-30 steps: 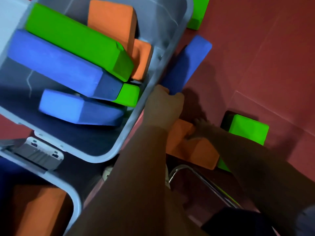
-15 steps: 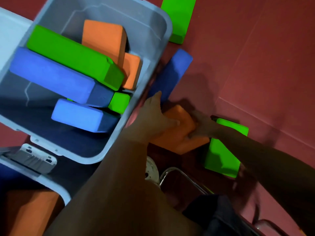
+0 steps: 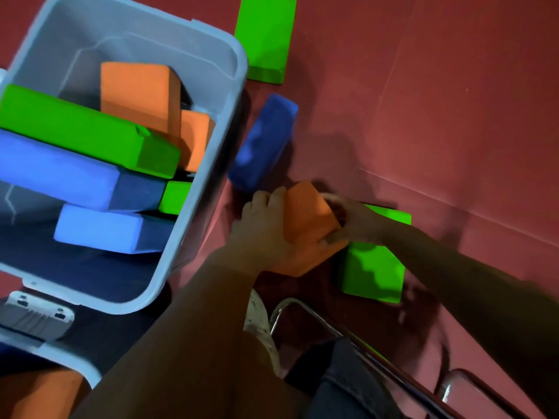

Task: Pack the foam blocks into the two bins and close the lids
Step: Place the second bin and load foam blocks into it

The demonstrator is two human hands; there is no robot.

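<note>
An orange foam block [image 3: 305,219] is tilted up off the red floor, held between both hands. My left hand [image 3: 263,231] grips its left side and my right hand [image 3: 355,220] grips its right side. A grey bin [image 3: 211,164] at the left holds several green, blue and orange blocks. A blue block [image 3: 263,143] leans against the bin's outer right wall. One green block [image 3: 375,267] lies flat under my right forearm, and another green block [image 3: 266,37] lies at the top. A second bin [image 3: 69,362] at the bottom left holds an orange block [image 3: 39,394].
A grey latch [image 3: 36,316] sits on the first bin's near end. A chrome chair frame [image 3: 348,334] and a white shoe [image 3: 260,328] are close below my hands. A dark trouser leg [image 3: 341,385] is at the bottom. Red floor [image 3: 453,101] stretches to the right.
Both hands have closed on the orange block and tipped it up off the floor. The view has shifted, showing more of the bin and the top green block.
</note>
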